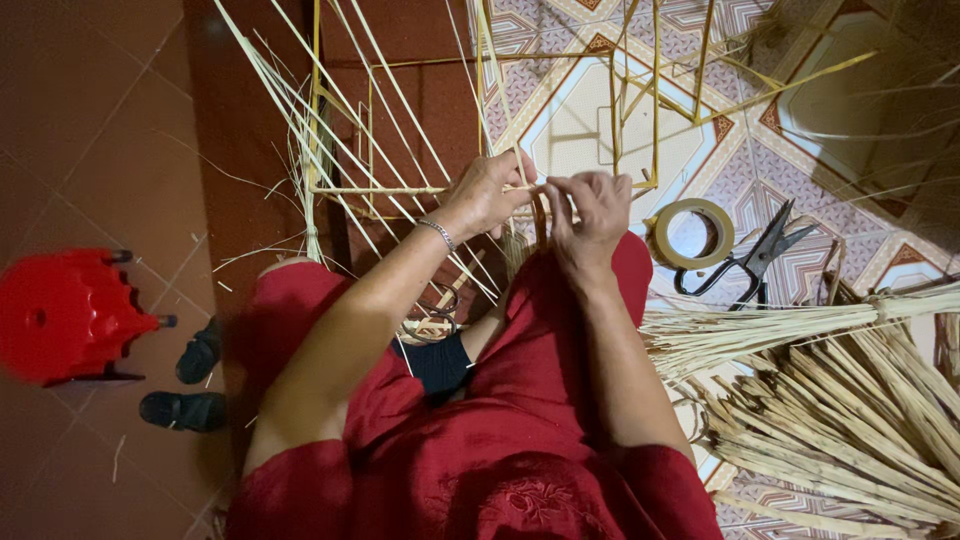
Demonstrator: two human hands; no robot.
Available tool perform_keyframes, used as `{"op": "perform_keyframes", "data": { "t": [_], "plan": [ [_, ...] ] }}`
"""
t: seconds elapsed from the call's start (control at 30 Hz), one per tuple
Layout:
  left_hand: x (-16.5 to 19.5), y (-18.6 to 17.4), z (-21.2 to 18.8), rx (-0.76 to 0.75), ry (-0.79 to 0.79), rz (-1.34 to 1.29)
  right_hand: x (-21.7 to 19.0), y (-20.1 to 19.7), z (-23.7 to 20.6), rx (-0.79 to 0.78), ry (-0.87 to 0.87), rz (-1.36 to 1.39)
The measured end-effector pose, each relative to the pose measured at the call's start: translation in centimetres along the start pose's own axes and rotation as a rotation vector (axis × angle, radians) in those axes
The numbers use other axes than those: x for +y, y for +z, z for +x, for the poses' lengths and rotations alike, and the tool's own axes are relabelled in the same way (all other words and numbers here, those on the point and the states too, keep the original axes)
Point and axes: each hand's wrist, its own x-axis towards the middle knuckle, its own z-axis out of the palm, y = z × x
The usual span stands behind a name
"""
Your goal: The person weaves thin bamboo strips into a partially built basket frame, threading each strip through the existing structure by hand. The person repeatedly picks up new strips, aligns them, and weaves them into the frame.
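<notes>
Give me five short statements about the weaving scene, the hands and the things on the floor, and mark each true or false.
1. Both hands, left hand and right hand, meet at the thin straw frame. True.
2. The black scissors lie in the person's lap. False: they lie on the patterned mat, beside the roll of tape.
3. A bracelet sits on the left wrist. True.
4. The red plastic stool stands upright. False: it lies tipped on its side.
5. The bundles of straw strips are stacked to the person's left. False: they lie to the right.
</notes>
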Motion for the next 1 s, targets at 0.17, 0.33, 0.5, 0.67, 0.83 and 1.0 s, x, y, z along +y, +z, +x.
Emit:
{"op": "perform_keyframes", "data": {
  "t": [0.17,0.33,0.5,0.67,0.83,1.0],
  "plan": [
    [-0.5,0.2,0.2,0.011,-0.01,-0.026,1.2,1.1,1.5,-0.067,0.0,-0.105],
    [-1.3,1.0,0.8,0.054,0.025,-0.042,1.4,1.7,1.7,-0.119,0.122,-0.1],
    [-1.7,1.3,1.0,0.07,0.059,-0.035,1.0,1.2,2.4,-0.131,0.149,-0.082],
    [-2.0,1.1,1.8,-0.023,-0.051,-0.029,0.4,-0.6,0.6,0.047,0.053,0.077],
    [-2.5,1.5,2.8,-0.076,-0.094,-0.095,0.3,-0.6,-3.4,-0.209,0.354,0.236],
    [-2.6,1.2,2.9,-0.124,-0.103,-0.068,1.4,0.4,-4.8,-0.278,0.554,0.414]
  ]
}}
